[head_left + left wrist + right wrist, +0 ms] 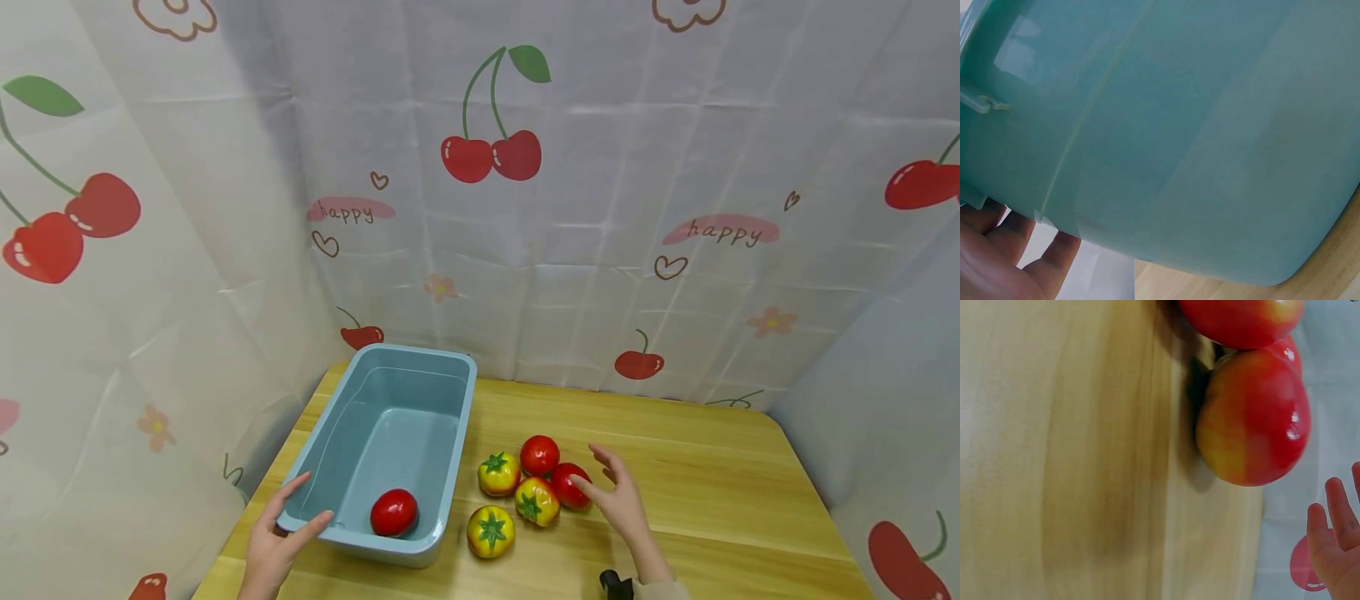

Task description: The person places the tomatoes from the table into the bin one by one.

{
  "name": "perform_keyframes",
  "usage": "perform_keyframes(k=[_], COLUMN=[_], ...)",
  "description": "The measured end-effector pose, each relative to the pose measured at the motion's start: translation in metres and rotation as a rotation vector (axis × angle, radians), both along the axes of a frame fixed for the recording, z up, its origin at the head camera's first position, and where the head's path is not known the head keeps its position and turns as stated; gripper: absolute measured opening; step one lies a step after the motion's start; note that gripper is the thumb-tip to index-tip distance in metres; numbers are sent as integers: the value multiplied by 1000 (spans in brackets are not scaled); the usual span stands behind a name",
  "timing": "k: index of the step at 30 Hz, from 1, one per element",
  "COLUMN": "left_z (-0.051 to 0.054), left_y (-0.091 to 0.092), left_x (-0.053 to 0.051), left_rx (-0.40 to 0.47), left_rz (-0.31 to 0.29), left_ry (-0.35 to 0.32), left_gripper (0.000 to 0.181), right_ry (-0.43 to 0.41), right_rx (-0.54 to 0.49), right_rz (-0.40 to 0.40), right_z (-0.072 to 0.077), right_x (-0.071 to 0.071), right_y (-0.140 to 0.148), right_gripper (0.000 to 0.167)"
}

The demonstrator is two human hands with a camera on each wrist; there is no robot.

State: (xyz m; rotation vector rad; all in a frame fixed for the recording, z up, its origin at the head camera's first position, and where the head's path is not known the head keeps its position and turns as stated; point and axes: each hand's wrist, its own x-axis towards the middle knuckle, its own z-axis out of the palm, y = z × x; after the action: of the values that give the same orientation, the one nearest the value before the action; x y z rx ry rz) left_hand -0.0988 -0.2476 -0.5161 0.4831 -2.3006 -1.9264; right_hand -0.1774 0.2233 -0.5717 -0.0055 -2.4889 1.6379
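Note:
In the head view, my left hand (272, 546) holds the near left corner of a blue-grey plastic bin (466, 417), its thumb and fingers at the rim. The left wrist view shows fingers (1054, 265) against the bin's outer side. One red toy tomato (393, 512) lies inside. On the table to the bin's right sit a red tomato (540, 455), another red tomato (566, 483) and several yellow ones with green leaves (491, 532). My right hand (618, 500) hovers with spread fingers by the rightmost red tomato. Its thumb tip overlaps that tomato; contact is unclear.
A wooden table (720, 492) carries everything. White curtains (585, 250) printed with cherries, hearts and flowers hang behind it and at both sides. A small black object (617, 585) shows at the right wrist.

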Motion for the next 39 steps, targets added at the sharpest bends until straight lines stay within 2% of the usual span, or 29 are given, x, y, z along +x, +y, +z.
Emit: perform_keyframes(k=[5, 18, 25, 39], left_z=[0, -3, -2, 0], left_y=[-1, -2, -2, 0], left_x=[0, -1, -1, 0], left_rx=[1, 4, 4, -4], left_rz=[3, -15, -11, -13], left_ry=[-3, 7, 17, 15], left_gripper=[75, 74, 74, 74], right_ry=[7, -36, -78, -76], right_rx=[-10, -21, -38, -52], right_rz=[-2, 24, -4, -18], right_z=[-7, -26, -38, -45], right_x=[1, 3, 6, 9], right_y=[-1, -7, -13, -14], right_gripper=[67, 64, 62, 64])
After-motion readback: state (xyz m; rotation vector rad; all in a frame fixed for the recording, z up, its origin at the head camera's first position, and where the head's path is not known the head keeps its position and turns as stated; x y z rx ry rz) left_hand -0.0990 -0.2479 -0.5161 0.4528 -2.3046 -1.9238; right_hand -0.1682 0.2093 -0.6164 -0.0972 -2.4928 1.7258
